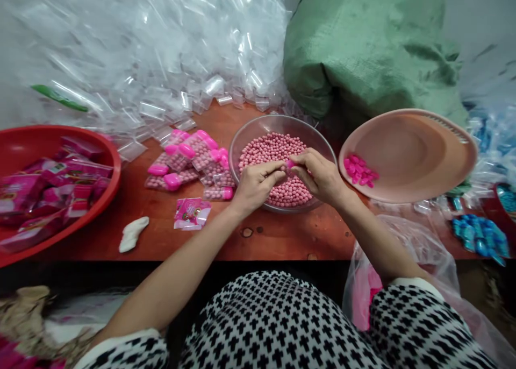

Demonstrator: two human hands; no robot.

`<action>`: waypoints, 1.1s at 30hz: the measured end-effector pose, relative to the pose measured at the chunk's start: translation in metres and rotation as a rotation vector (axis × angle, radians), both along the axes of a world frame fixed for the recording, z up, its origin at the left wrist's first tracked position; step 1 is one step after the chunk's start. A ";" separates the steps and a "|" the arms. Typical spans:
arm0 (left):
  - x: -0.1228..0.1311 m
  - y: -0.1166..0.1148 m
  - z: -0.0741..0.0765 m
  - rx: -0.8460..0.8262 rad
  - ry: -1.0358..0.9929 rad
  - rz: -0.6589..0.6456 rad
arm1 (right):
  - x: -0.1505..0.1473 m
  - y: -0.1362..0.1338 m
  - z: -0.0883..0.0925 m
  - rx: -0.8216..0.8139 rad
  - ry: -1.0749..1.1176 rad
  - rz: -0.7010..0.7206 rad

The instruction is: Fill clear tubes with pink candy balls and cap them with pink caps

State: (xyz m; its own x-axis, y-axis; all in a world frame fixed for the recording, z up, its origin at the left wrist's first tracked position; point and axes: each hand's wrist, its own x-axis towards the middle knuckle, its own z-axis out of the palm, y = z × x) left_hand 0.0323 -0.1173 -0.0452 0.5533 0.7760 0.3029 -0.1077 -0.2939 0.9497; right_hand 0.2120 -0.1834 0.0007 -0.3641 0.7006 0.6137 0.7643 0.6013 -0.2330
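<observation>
Over a metal bowl [264,122] of pink beads [278,146], my two hands meet. A small bright pink cap [289,164] shows between their fingertips. The thumb and fingers of my right hand [320,176] are pinched on this cap. My left hand [258,185] is closed too, its fingertips right beside the cap; what it grips is hidden behind the fingers. Just left of the bowl lies a pile of clear containers [201,156] filled with pink beads and closed with pink caps. Several loose pink caps [360,171] rest in a tilted beige basin [415,154] on the right.
A red basin [115,186] with pink packets stands at left. Pink printed cards [192,214] and a white crumpled piece [134,234] lie near the table's front edge. Empty clear containers [161,51] heap up behind, beside a green sack [371,51]. Blue-filled containers [479,234] lie far right.
</observation>
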 end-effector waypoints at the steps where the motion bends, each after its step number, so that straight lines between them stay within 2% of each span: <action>1: 0.000 -0.001 0.001 0.018 0.002 0.001 | 0.002 -0.001 0.001 -0.013 -0.012 0.022; 7: 0.000 -0.006 0.002 0.180 0.061 -0.001 | 0.013 0.005 0.008 -0.120 -0.066 0.143; 10: -0.001 -0.007 0.001 0.200 0.066 0.040 | 0.015 0.010 0.013 -0.156 -0.044 0.178; 14: -0.002 -0.008 0.000 0.244 0.045 0.047 | 0.012 0.005 0.016 -0.127 -0.089 0.154; 18: -0.002 -0.010 0.000 0.282 0.075 0.021 | 0.011 -0.002 0.007 -0.119 -0.099 0.135; 22: -0.003 -0.007 0.001 0.133 0.105 0.051 | 0.009 0.007 -0.006 -0.081 0.022 0.153; 25: 0.000 -0.001 0.002 -0.041 0.043 0.029 | 0.004 0.016 -0.003 -0.151 0.117 0.045; 28: 0.004 0.006 0.003 -0.232 -0.081 -0.012 | 0.001 0.016 0.009 -0.352 0.409 -0.065; 31: 0.006 0.009 0.004 -0.368 -0.173 -0.012 | 0.006 0.007 0.016 -0.608 0.774 0.034; 33: 0.006 0.008 0.004 -0.412 -0.202 -0.018 | 0.012 0.000 0.013 -0.723 0.947 0.095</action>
State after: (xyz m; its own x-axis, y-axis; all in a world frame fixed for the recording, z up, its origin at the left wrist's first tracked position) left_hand 0.0386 -0.1088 -0.0412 0.5291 0.8453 0.0744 -0.3040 0.1070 0.9466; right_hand 0.2237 -0.1833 0.0132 -0.0491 0.9888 0.1409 0.0662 0.1440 -0.9874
